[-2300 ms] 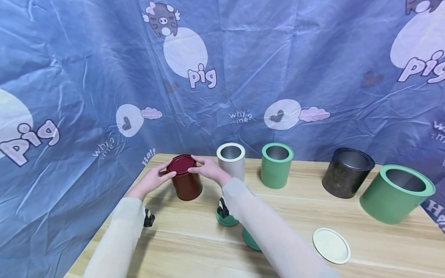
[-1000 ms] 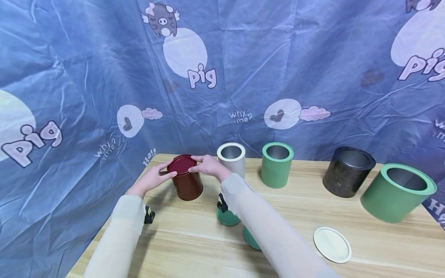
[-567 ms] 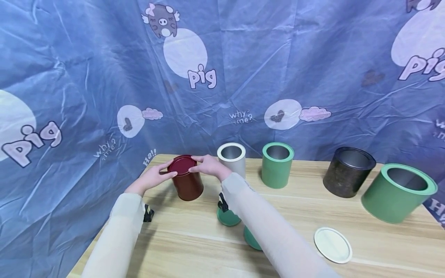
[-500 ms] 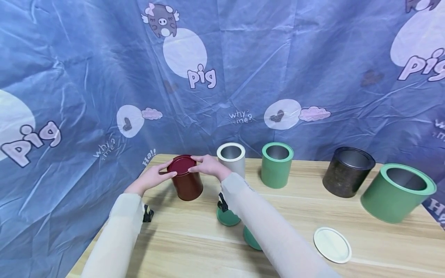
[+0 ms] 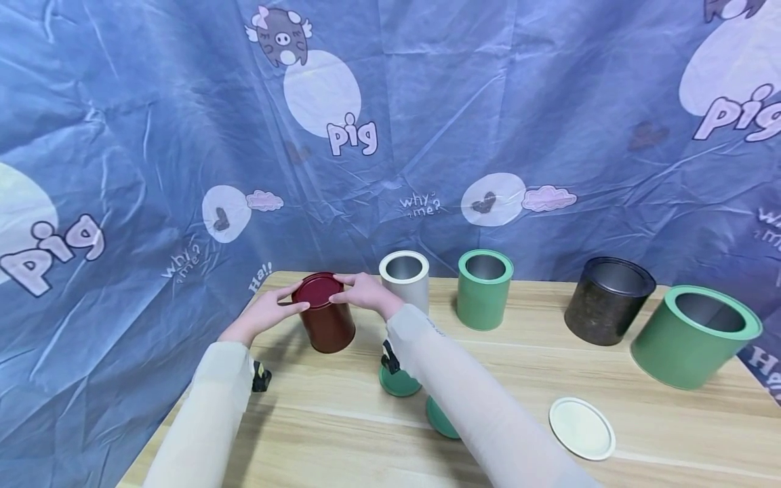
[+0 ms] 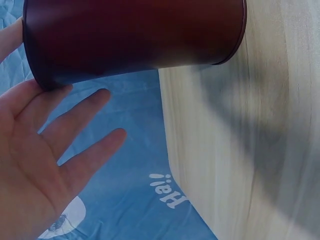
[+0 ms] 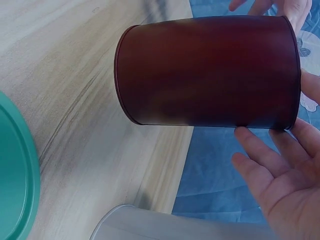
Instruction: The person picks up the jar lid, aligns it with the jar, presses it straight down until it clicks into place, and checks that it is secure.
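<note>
Far left on the table stands a dark red can [image 5: 330, 329], upright, its red lid [image 5: 317, 291] seated on the top. My left hand [image 5: 266, 316] holds the can's rim from the left, thumb over the lid's near edge; in the left wrist view its other fingers [image 6: 82, 161] spread away from the wall. From the right side, my right hand [image 5: 366, 294] grips the same rim, thumb on the lid. The right wrist view shows its fingertips [image 7: 243, 134] against the can's side near the top edge.
Beside the right hand are an open white can [image 5: 416, 290] and an open green can [image 5: 485, 298]. A black can [image 5: 604, 312] and a larger green can [image 5: 683, 349] stand far right. Green lids [image 5: 399, 383] and a cream lid [image 5: 582, 428] lie in front. Behind hangs a blue cloth [image 5: 427, 102].
Both hands stay at the red can's rim, with almost no movement. The head view has shifted very slightly; the cans and lids stay where they were.
</note>
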{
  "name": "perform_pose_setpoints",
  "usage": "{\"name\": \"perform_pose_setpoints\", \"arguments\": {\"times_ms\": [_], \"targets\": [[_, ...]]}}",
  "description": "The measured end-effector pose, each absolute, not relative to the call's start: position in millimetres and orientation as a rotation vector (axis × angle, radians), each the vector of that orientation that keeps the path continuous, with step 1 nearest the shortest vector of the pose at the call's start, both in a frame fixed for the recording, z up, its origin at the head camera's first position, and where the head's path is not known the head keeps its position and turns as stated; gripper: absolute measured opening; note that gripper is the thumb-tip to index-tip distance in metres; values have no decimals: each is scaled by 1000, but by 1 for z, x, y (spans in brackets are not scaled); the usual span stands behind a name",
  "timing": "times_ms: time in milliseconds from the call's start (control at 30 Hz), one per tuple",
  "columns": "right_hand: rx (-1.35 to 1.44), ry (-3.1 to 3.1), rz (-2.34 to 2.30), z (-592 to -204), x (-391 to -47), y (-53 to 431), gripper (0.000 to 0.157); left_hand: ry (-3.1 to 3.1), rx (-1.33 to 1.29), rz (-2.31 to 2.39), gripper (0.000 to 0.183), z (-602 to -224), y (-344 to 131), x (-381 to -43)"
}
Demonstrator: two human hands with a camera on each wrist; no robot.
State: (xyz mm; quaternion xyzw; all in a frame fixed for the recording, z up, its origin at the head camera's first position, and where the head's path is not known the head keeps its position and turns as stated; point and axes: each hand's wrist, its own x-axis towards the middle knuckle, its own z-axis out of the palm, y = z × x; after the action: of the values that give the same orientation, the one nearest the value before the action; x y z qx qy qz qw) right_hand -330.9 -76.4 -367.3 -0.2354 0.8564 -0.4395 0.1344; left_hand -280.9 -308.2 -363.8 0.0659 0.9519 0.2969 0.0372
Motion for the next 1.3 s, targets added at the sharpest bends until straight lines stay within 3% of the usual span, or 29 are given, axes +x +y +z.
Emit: {"name": "perform_pose_setpoints", "arguments": {"times_ms": [1300], "targets": [[-712, 2413, -1444, -379, -331, -76, 58, 2850, 81, 1150, 75, -376, -308, -278]]}}
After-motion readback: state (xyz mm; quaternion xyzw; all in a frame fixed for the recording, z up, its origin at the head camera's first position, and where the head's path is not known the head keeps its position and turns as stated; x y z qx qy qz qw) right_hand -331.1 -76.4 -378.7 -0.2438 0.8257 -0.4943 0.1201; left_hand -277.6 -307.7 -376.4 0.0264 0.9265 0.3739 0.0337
